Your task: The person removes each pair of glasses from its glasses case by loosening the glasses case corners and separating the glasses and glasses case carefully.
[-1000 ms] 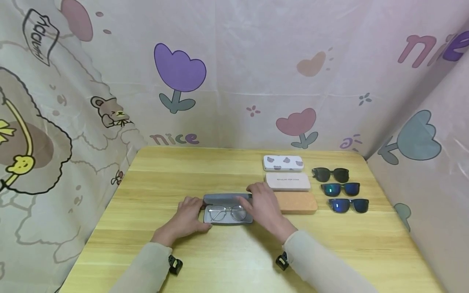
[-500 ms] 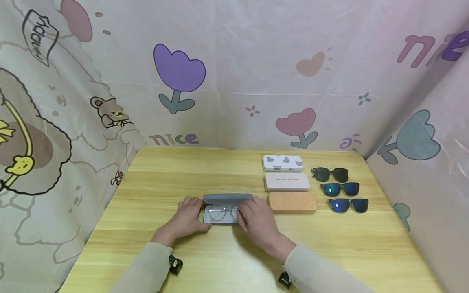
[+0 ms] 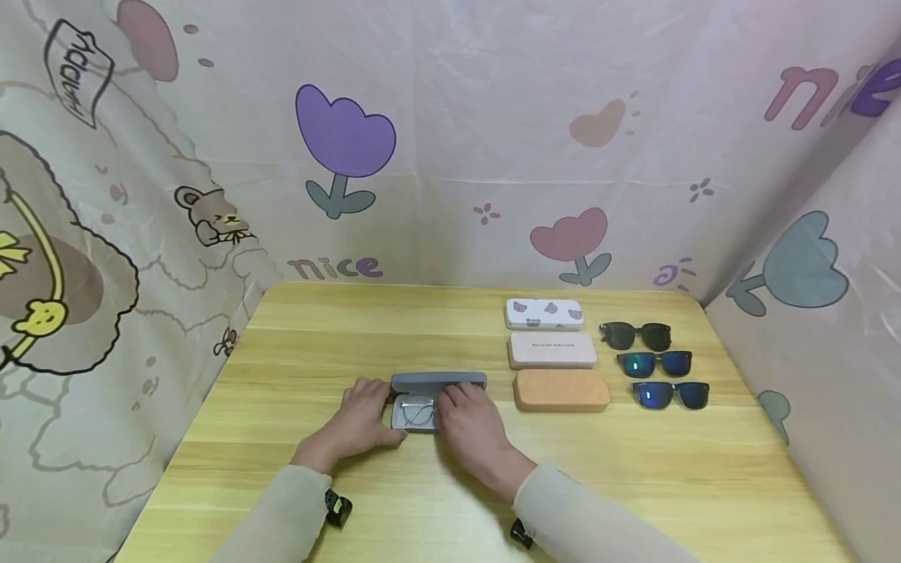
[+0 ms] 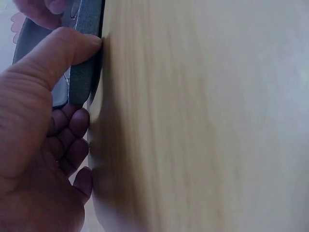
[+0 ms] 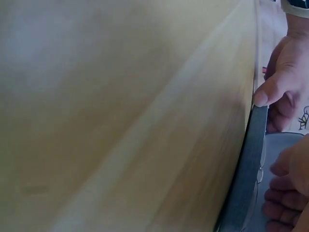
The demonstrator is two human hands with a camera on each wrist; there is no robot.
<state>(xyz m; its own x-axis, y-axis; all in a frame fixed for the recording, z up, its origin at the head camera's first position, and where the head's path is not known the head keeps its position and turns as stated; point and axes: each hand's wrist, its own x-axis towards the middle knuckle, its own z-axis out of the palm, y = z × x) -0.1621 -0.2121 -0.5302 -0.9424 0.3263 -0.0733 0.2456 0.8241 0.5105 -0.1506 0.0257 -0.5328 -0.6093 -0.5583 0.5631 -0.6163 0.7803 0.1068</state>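
Observation:
A grey glasses case [image 3: 438, 379] stands with its lid up on the wooden table. Thin-framed glasses [image 3: 417, 411] lie inside, their right half hidden behind my right hand. My left hand [image 3: 359, 418] grips the case's left end. In the left wrist view its thumb [image 4: 72, 48] presses on the front wall and the fingers curl below the end. Over the right half of the case is my right hand [image 3: 472, 426], fingers bent down into it. The right wrist view shows these fingers [image 5: 285, 200] curled beside the glasses frame [image 5: 259, 175]; whether they pinch it I cannot tell.
Right of the open case stand an orange-tan case [image 3: 561, 390], a white lettered case [image 3: 552, 349] and a white bear-print case [image 3: 544, 313], all closed. Further right lie black sunglasses [image 3: 636, 336] and two blue-lensed sunglasses [image 3: 654, 363]. Patterned cloth hangs behind the table [image 3: 338, 320].
My right hand has moved left from the case's right end to the middle, its fingers now bent over the glasses. The left hand, case and glasses have stayed in place.

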